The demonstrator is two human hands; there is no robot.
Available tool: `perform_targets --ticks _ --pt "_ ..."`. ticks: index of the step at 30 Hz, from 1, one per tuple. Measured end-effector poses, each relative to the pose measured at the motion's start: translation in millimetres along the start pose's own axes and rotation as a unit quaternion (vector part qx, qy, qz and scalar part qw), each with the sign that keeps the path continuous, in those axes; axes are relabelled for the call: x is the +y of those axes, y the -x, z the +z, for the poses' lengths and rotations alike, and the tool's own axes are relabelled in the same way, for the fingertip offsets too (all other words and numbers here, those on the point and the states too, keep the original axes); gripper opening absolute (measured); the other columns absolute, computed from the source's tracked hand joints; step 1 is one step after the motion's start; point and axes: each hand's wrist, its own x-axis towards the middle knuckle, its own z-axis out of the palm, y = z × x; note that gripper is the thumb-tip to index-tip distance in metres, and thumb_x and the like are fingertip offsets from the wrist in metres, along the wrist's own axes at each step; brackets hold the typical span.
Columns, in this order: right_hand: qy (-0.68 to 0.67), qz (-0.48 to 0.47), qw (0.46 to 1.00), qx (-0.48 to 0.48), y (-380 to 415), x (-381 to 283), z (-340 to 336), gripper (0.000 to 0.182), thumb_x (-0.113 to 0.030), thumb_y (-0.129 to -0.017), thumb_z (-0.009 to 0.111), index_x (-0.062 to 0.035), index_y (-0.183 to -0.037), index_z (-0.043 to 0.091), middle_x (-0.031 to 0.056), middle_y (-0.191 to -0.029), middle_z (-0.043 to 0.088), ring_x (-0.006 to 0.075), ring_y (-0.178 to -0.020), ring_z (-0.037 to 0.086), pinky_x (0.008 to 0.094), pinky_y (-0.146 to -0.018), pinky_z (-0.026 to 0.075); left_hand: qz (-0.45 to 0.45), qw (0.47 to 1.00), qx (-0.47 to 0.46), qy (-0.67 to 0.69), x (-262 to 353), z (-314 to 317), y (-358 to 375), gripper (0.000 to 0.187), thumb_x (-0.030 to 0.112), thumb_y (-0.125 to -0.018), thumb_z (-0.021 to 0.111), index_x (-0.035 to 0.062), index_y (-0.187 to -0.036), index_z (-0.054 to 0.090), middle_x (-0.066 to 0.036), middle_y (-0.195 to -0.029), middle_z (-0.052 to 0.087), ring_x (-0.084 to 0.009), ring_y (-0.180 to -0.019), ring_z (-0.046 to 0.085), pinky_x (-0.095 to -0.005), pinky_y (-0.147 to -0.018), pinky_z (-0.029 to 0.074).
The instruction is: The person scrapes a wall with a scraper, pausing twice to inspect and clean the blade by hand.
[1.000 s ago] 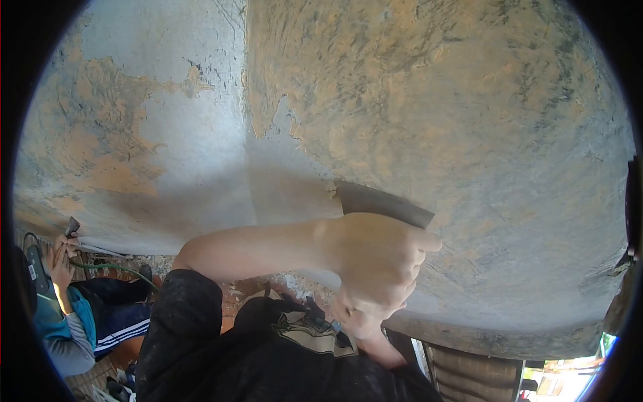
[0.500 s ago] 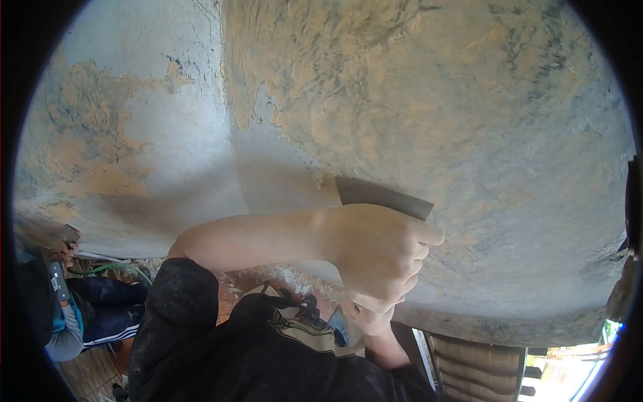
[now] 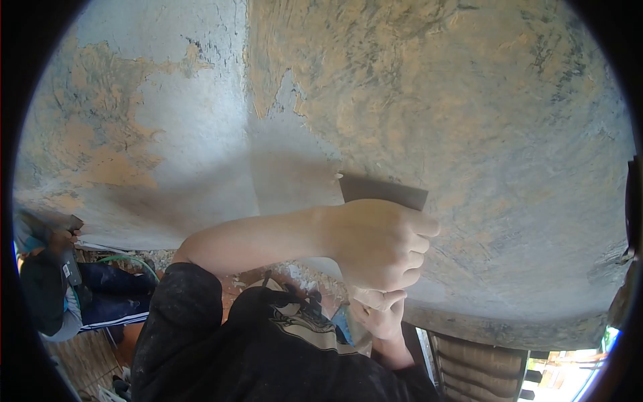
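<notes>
Curls right hand (image 3: 382, 318) well below scraper (image 3: 385, 190), cannot tell around what. Clenches left hand (image 3: 376, 242) around lower part of scraper. Holds scraper against patchy wall (image 3: 408, 107). Can see another person (image 3: 110, 298) well left of scraper.

We've got fisheye bend, black corners, glare on wall (image 3: 429, 127), soft shadow, blown-out daylight (image 3: 566, 378) lower right.

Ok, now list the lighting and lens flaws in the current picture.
Head view: black corners with fisheye bowing; head view: the wall shows a bright sheen left of centre, with a soft shadow above the left forearm; head view: daylight washed out lower right, co-worker indistinct at far left.
</notes>
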Motion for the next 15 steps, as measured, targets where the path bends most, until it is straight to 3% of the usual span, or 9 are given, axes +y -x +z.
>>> perform_targets --ticks 4,6,7,9,10,11,13,14,15 --pt "0.061 0.008 0.998 -0.029 -4 12 -7 0.046 -0.003 -0.066 0.072 0.0012 -0.110 0.059 0.0137 -0.106 0.059 0.0293 -0.091 0.061 0.0377 -0.072 0.047 -0.001 1.000 -0.011 -0.021 -5 1 -1 0.031 0.022 -0.066 0.059 0.0095 -0.044 0.040 0.000 -0.044 0.040 -0.0161 -0.045 0.039 -0.0285 -0.053 0.035" --pt "0.251 -0.244 0.936 0.041 -11 15 4 0.042 -0.004 -0.071 0.068 0.0011 -0.112 0.059 0.0143 -0.108 0.059 0.0296 -0.093 0.061 0.0374 -0.073 0.048 -0.007 0.999 -0.014 -0.044 -3 -5 0 0.032 0.022 -0.068 0.060 0.0092 -0.044 0.041 -0.001 -0.044 0.040 -0.0164 -0.046 0.039 -0.0281 -0.054 0.035" --pt "0.252 -0.238 0.937 0.038 -8 18 3 0.042 -0.004 -0.071 0.068 0.0011 -0.112 0.059 0.0143 -0.108 0.059 0.0296 -0.093 0.061 0.0374 -0.073 0.048 -0.012 0.999 -0.011 -0.041 -1 -4 3 0.032 0.022 -0.068 0.060 0.0092 -0.044 0.041 -0.001 -0.044 0.040 -0.0164 -0.046 0.039 -0.0281 -0.054 0.035" --pt "0.027 -0.035 0.999 -0.013 -3 24 4 0.036 -0.005 -0.075 0.064 -0.0001 -0.111 0.060 0.0141 -0.106 0.061 0.0295 -0.093 0.062 0.0374 -0.073 0.048 -0.003 0.999 -0.009 -0.034 2 -3 6 0.034 0.023 -0.068 0.060 0.0089 -0.044 0.041 -0.001 -0.044 0.040 -0.0166 -0.046 0.039 -0.0278 -0.054 0.035" --pt "0.089 0.024 0.995 -0.040 -3 18 -4 0.033 -0.008 -0.077 0.062 -0.0007 -0.109 0.062 0.0126 -0.103 0.062 0.0296 -0.089 0.063 0.0356 -0.070 0.048 0.002 0.999 -0.011 -0.034 -1 -3 6 0.034 0.023 -0.068 0.060 0.0089 -0.044 0.041 -0.001 -0.044 0.040 -0.0166 -0.046 0.039 -0.0278 -0.054 0.035" --pt "0.090 0.021 0.995 -0.037 -8 13 -7 0.033 -0.008 -0.077 0.062 -0.0007 -0.109 0.062 0.0126 -0.103 0.062 0.0296 -0.089 0.063 0.0356 -0.070 0.048 -0.005 0.999 -0.027 -0.045 -4 -1 6 0.034 0.023 -0.069 0.060 0.0087 -0.045 0.041 -0.001 -0.044 0.040 -0.0168 -0.046 0.039 -0.0278 -0.054 0.036" --pt "-0.011 0.097 0.991 -0.093 -25 7 -11 0.037 -0.010 -0.074 0.065 -0.0006 -0.109 0.062 0.0128 -0.104 0.063 0.0308 -0.090 0.064 0.0328 -0.070 0.049 -0.007 0.997 -0.041 -0.060 -9 -3 6 0.034 0.023 -0.069 0.060 0.0085 -0.045 0.041 -0.001 -0.044 0.040 -0.0170 -0.046 0.040 -0.0278 -0.055 0.036" --pt "0.115 -0.069 0.990 -0.043 -22 29 -6 0.031 -0.009 -0.073 0.065 -0.0019 -0.103 0.063 0.0090 -0.096 0.062 0.0263 -0.080 0.063 0.0307 -0.063 0.048 -0.010 0.998 -0.036 -0.057 -9 -4 6 0.034 0.024 -0.069 0.060 0.0083 -0.045 0.041 -0.001 -0.044 0.041 -0.0173 -0.046 0.040 -0.0280 -0.056 0.037" --pt "0.115 -0.066 0.990 -0.042 -20 28 1 0.031 -0.009 -0.073 0.065 -0.0019 -0.103 0.063 0.0090 -0.096 0.062 0.0263 -0.080 0.063 0.0307 -0.063 0.048 -0.017 0.998 -0.029 -0.052 -7 -4 7 0.034 0.024 -0.068 0.060 0.0081 -0.045 0.041 -0.002 -0.044 0.041 -0.0175 -0.046 0.041 -0.0282 -0.057 0.038"
